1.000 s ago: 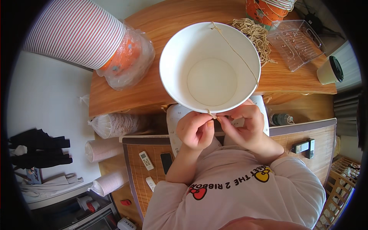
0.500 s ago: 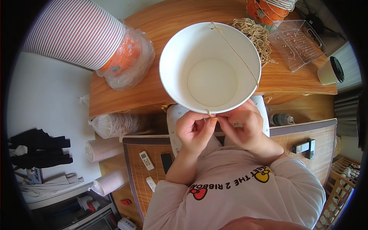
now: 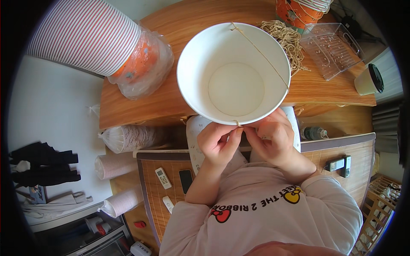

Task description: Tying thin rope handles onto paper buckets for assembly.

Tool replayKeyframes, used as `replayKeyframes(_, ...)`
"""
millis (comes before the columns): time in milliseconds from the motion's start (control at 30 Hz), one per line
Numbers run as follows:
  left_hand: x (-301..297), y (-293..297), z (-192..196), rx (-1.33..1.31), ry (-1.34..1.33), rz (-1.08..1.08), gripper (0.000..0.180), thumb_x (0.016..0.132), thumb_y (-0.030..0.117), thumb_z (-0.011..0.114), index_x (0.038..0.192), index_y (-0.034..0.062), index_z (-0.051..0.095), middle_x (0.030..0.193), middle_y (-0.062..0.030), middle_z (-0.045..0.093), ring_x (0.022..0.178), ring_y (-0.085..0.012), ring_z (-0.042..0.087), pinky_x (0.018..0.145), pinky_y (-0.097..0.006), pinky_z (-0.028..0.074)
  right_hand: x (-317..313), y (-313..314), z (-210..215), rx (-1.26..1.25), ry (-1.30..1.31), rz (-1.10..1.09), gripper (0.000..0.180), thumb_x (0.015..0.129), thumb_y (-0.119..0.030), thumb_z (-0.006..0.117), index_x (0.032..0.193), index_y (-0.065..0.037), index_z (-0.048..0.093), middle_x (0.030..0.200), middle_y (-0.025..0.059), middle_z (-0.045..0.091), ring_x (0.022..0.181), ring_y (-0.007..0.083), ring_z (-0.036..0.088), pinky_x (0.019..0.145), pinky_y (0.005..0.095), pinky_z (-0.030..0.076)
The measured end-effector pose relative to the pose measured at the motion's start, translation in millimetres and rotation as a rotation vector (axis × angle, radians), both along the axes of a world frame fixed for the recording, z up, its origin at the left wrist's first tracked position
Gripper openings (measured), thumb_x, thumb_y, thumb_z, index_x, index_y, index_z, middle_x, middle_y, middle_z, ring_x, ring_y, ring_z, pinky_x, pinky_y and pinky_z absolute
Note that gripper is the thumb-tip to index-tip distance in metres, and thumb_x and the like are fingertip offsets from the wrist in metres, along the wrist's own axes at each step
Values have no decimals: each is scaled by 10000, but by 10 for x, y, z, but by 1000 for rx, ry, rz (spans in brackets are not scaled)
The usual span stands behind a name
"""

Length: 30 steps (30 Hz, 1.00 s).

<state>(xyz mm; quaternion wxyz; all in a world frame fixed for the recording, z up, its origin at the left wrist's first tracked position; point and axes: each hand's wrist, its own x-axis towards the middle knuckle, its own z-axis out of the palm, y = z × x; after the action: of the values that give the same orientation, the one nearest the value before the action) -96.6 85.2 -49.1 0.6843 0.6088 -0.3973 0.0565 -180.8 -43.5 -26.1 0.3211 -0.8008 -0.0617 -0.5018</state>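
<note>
- Torso: a pale pink long-sleeved top fills the near part of the view, its fabric lightly creased.
- Chest marking: a curved line of dark printed lettering runs across the front, flanked by a red bow at the left and a yellow bow with a red centre at the right.
- Sleeves: pushed up toward the elbows, leaving both forearms bare.
- Left hand and right hand: bare, without gloves; no rings or watch can be made out.

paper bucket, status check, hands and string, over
Left hand and right hand both pinching at near rim of white paper bucket. Twine string spans its mouth, far end tied. Nothing in the way.
</note>
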Motion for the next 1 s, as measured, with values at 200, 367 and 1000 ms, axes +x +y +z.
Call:
replayKeyframes(200, -21, 11, 124, 29, -62, 17, 82, 805, -31, 673, 884, -11, 678, 754, -53, 678, 482, -40, 426, 442, -196, 303, -23, -7, 15, 36, 20, 17, 377, 670, 58, 771, 855, -97, 482, 882, 33, 696, 655, 193, 592, 593, 307, 398)
replayKeyframes(367, 45, 50, 234, 18, 76, -148, 68, 838, -9, 635, 892, -24, 673, 740, -25, 659, 510, -17, 384, 472, -183, 276, -71, -19, 52, 160, 69, 134, 346, 702, 49, 750, 854, -98, 477, 867, 22, 694, 648, 195, 573, 602, 312, 411)
replayKeyframes(1000, -9, 8, 456, 31, 436, -215, 73, 877, 19, 683, 883, -51, 663, 687, 11, 613, 609, -13, 493, 574, -181, 404, -116, -6, 110, 242, 99, 175, 338, 725, 49, 716, 823, -103, 431, 839, 49, 709, 637, 186, 591, 641, 301, 441)
